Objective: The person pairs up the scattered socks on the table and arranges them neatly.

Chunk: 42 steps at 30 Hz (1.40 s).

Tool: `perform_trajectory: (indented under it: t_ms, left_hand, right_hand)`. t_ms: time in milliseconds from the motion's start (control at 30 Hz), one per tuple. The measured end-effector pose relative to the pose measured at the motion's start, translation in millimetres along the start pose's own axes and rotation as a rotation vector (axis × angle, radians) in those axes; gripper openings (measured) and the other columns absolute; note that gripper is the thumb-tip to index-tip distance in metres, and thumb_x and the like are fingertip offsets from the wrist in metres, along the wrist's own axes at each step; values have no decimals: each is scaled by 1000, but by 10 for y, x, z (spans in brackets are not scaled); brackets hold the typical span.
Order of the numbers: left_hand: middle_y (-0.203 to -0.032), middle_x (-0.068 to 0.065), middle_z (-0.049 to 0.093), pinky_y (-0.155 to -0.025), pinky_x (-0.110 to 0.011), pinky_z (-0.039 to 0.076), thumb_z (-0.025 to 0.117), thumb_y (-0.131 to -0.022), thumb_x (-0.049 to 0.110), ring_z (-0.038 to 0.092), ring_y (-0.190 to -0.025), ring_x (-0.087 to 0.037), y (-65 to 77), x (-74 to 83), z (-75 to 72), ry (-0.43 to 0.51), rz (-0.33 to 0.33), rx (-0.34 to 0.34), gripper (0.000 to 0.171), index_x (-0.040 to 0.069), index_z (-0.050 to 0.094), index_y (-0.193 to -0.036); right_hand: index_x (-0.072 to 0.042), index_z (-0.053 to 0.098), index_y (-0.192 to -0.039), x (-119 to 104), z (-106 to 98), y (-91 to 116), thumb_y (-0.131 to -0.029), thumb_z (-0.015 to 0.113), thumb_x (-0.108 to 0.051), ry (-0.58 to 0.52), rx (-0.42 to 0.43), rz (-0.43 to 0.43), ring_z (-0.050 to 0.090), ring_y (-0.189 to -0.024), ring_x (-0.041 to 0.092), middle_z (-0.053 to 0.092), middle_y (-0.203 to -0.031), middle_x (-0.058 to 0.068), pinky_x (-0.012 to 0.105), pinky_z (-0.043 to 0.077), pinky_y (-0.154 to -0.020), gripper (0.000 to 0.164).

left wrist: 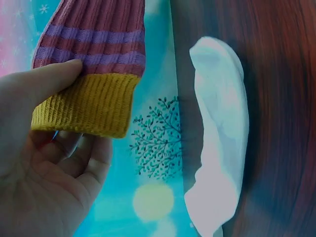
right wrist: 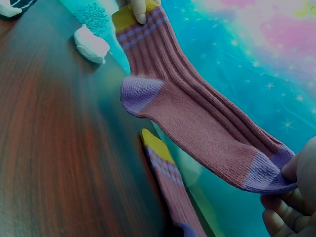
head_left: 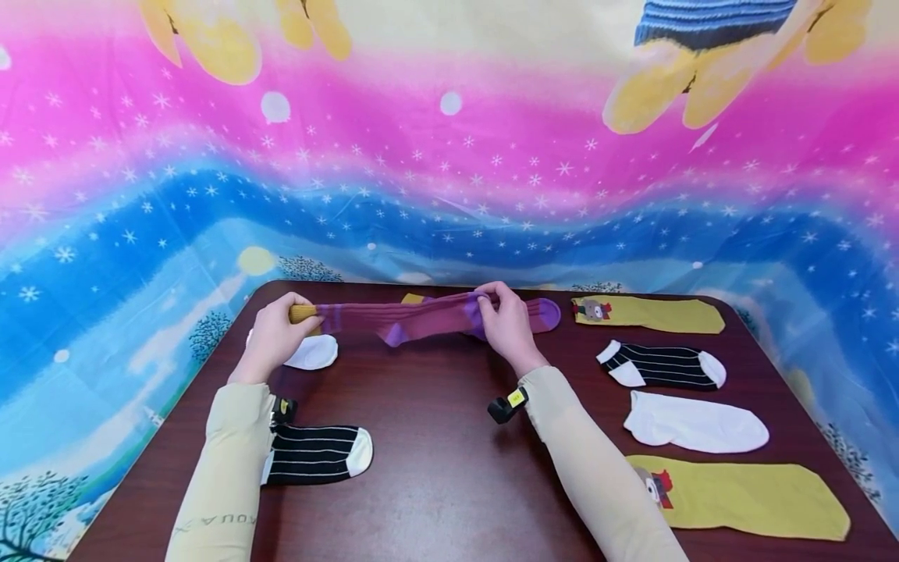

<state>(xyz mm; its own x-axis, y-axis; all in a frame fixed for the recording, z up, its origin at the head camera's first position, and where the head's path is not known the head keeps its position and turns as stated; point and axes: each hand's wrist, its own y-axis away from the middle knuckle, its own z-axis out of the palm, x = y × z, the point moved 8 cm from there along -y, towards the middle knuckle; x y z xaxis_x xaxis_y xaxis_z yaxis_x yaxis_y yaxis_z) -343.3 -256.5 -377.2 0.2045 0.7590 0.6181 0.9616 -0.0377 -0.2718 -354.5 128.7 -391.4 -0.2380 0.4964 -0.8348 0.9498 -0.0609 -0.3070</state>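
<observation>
A mauve sock with purple heel and toe stretches out above the table between both hands. My left hand pinches its mustard cuff, thumb over the purple stripes. The right hand pinches the purple toe between thumb and fingers. Behind the held sock lies a matching mauve sock on the table, partly hidden in the head view. A crumpled white sock lies beside and below the left hand.
Along the right of the dark table lie a yellow sock, a black striped sock, a white sock and another yellow sock. Another black striped sock is partly behind the left sleeve. A printed cloth hangs behind.
</observation>
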Motion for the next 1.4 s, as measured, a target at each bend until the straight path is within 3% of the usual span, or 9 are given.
perform_trajectory:
  t_ms: [567,800,1100,1200,1300,1400]
  left_hand:
    - [-108,-17,69,-78,-46,54,70,-99,23,66,-92,-32,-162,157,238,161,3,109,27,3,65,-116]
    - [-100,-17,70,-72,-44,53,72,-97,24,65,-84,-31,-231,256,311,162,26,148,27,1,67,-111]
    - [-96,-13,72,-68,-37,53,69,-99,33,66,-80,-25,-300,391,438,205,25,139,32,5,72,-112]
    - [-92,-12,72,-66,-34,52,66,-101,34,65,-77,-23,-315,442,484,217,39,150,32,5,73,-112]
    - [-81,-14,65,-62,-33,44,61,-104,33,55,-67,-24,-336,495,538,221,56,159,33,2,69,-100]
    - [-81,-14,65,-61,-34,44,55,-107,32,53,-65,-25,-356,541,597,232,59,161,32,2,66,-100]
  right_hand:
    - [-11,66,-118,138,-283,-78,-107,55,-16,-42,54,35,58,-87,24,65,-105,9,37,46,-72,17]
    - [-13,65,-121,183,-393,-109,-107,54,-20,-19,61,57,56,-88,25,63,-106,8,39,44,-73,19]
    - [-11,65,-121,284,-586,-160,-107,54,-18,-12,106,60,60,-100,28,64,-113,10,43,47,-82,20]
    - [-10,65,-121,317,-649,-168,-107,54,-19,-9,119,72,60,-103,29,63,-113,11,45,48,-85,20]
    - [-9,65,-122,363,-709,-180,-108,53,-20,2,135,81,60,-105,30,63,-113,12,46,49,-86,22]
    - [-6,65,-123,406,-769,-196,-108,53,-19,15,152,78,60,-105,31,63,-113,14,46,49,-84,23]
